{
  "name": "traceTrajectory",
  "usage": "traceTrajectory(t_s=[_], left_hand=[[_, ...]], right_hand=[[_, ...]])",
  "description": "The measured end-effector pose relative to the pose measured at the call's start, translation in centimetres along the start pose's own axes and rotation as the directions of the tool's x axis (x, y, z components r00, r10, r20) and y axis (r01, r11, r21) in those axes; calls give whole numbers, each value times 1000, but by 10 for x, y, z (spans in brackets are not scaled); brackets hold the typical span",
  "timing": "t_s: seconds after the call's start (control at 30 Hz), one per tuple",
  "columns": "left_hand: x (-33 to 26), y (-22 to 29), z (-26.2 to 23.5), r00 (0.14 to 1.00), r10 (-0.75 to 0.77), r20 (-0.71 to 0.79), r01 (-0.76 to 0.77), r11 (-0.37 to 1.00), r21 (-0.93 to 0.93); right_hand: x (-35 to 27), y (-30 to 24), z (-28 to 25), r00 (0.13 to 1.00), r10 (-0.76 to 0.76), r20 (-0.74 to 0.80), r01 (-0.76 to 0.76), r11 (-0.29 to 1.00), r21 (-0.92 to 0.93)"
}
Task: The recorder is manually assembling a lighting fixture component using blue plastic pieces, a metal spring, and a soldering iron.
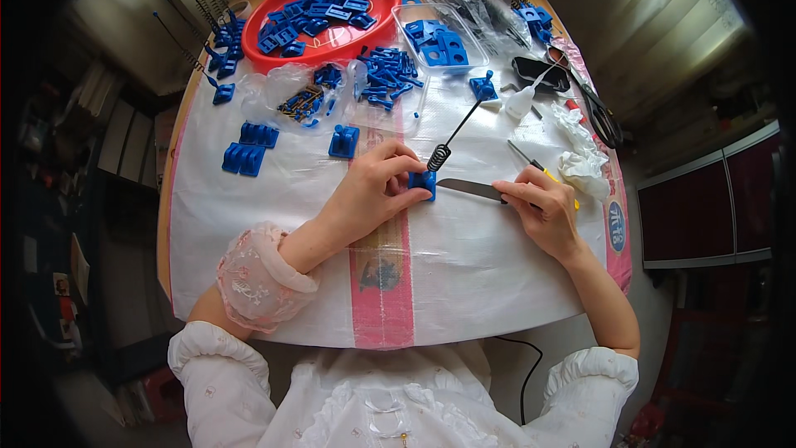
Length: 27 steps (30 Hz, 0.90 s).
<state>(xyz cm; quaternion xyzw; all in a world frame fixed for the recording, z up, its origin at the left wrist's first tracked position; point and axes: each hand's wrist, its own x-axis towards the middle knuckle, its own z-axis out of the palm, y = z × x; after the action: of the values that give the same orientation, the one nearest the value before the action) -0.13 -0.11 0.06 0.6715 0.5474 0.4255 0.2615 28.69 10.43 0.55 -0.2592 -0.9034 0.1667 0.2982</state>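
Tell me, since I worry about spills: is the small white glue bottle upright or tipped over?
Tipped over. The bottle lies on its side on the table cover, nozzle pointing up-right toward the black tray.

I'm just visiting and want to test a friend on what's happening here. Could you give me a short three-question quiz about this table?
1. True or false: the left hand rests on a small blue plastic piece with a black coiled spring wire rising from it.
2. What does the right hand hold? A) scissors B) a thin metal blade C) a glue bottle
3. What colour is the round tray of blue parts at the far side of the table?

Key:
1. True.
2. B; its tip points toward the blue piece.
3. Red.
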Motion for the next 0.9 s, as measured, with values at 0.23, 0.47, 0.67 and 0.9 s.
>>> traceTrajectory(t_s=[0.23, 0.47, 0.67, 0.9], left_hand=[[0, 0, 0, 1000, -23, 10, 23, 1000, -1], [0, 1, -1, 1000, -4, 6, 4, 1000, 3], [0, -1, 1, 1000, -1, 2, 1, 1000, -14], [0, -1, 1, 1000, -3, 3, 3, 1000, -21]], right_hand=[[-1, 0, 1, 1000, 3, -10, -3, 1000, -15], [0, -1, 1, 1000, 8, -18, -8, 1000, -22], [0, 0, 1, 1000, -8, -24, 8, 1000, -11], [0, -1, 0, 1000, -10, -18, 10, 1000, 10]])
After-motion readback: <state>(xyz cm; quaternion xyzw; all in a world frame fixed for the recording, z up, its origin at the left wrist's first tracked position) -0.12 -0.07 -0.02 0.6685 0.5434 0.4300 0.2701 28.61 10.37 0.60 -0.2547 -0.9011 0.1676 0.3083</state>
